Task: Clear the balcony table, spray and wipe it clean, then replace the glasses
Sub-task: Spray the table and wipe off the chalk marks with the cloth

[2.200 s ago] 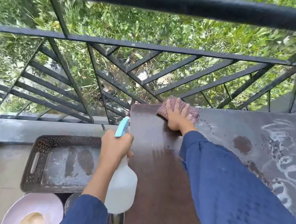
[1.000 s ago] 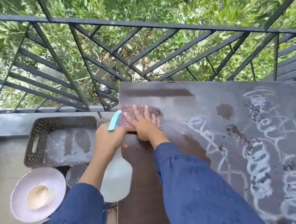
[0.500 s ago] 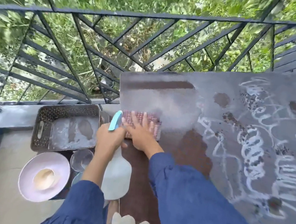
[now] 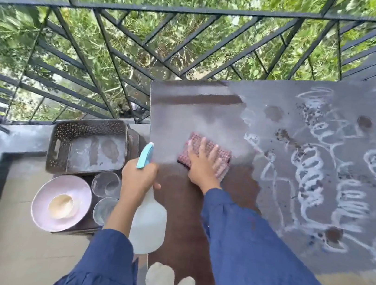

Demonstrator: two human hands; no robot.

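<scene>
The brown balcony table (image 4: 184, 227) is dusty grey over most of its top, with white squiggles on its right half and a wiped dark patch near me. My right hand (image 4: 203, 166) presses flat on a pink checked cloth (image 4: 196, 143) lying on the table's left part. My left hand (image 4: 138, 179) grips a white spray bottle (image 4: 149, 224) with a light blue trigger, held just off the table's left edge. Two clear glasses (image 4: 105, 183) (image 4: 104, 210) stand on a low surface left of the table.
A dark perforated tray (image 4: 59, 147) lies beyond the glasses, and a pink bowl (image 4: 60, 204) with something pale in it sits beside them. A black metal railing (image 4: 153, 10) runs along the far side, greenery beyond it. Tiled floor lies at the lower left.
My right hand has slid the cloth from the far left corner toward me and to the right, widening the wiped dark patch. The view has tilted down, bringing both glasses into sight.
</scene>
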